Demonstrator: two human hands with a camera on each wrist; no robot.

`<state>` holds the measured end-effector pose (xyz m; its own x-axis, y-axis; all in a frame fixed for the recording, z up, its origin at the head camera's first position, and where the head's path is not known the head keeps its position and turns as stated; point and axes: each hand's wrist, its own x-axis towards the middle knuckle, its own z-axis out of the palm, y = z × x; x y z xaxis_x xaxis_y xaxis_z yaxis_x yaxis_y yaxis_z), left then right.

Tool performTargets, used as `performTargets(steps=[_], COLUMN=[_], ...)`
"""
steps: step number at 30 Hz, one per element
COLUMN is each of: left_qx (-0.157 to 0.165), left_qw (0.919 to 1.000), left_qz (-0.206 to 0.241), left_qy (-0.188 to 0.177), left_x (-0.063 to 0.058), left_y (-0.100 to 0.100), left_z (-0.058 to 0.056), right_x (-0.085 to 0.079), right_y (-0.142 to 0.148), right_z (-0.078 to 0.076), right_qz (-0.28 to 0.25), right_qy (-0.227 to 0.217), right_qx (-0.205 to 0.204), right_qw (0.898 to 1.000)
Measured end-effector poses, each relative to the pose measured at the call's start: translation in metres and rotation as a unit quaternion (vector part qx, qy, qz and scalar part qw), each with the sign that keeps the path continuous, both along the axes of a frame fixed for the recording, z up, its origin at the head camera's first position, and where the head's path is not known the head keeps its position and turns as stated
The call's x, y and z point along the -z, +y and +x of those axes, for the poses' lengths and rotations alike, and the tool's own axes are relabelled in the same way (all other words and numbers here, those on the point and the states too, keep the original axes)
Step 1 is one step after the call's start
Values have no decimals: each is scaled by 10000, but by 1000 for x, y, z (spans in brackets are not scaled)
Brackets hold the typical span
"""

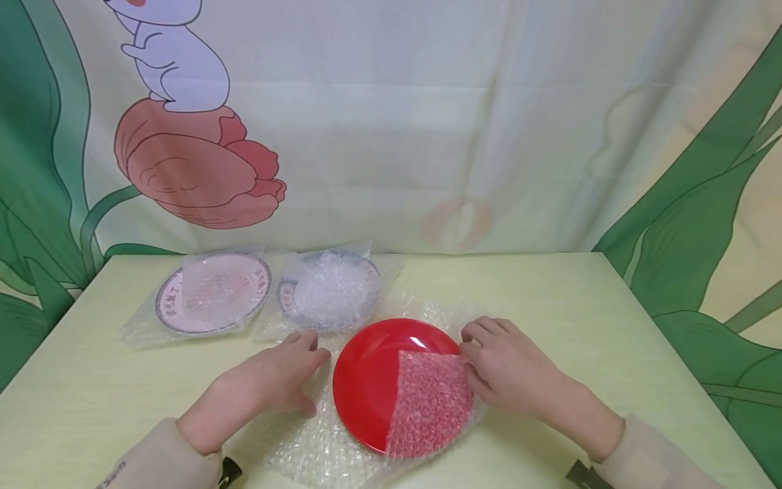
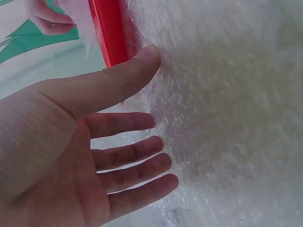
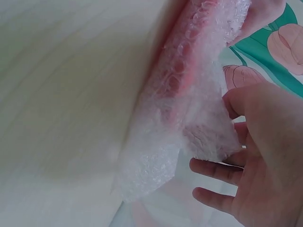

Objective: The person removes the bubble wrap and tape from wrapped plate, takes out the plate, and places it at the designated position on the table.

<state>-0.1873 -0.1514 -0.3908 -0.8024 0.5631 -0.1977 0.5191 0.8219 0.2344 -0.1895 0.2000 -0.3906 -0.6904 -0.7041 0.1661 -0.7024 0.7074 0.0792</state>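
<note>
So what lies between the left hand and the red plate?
Bubble wrap: the head view shows a strip of it between the left hand and the red plate.

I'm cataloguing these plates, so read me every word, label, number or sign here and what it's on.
Left wrapped plate: Chinese characters on the rim, one perhaps "丁"; the rest too blurred.
Other wrapped plate: rim characters too blurred to read.
Left sleeve: dark mark, unreadable.
Red plate: no text visible.

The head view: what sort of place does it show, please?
Probably an indoor tabletop workspace. A pale yellow-green table stands before a pale, cartoon-printed fabric curtain; on the table, a round red plate is partly covered by clear plastic bubble wrap.
</note>
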Motion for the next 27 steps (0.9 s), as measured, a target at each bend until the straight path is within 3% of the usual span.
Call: performTargets(steps=[10, 21, 27], left_qx=[-3, -77, -62], left_qw=[10000, 10000, 10000], left_qz=[49, 0, -9], left_qy=[10, -41, -31], left_x=[-1, 0, 0], left_y=[-1, 0, 0], left_z=[1, 0, -1], right_x=[-4, -11, -13], right_y=[4, 6, 7], right_z=[2, 6, 5], right_qz=[351, 839, 778], right_qy=[665, 605, 521], right_qx=[-102, 190, -9], right_qw=[9971, 9945, 9956])
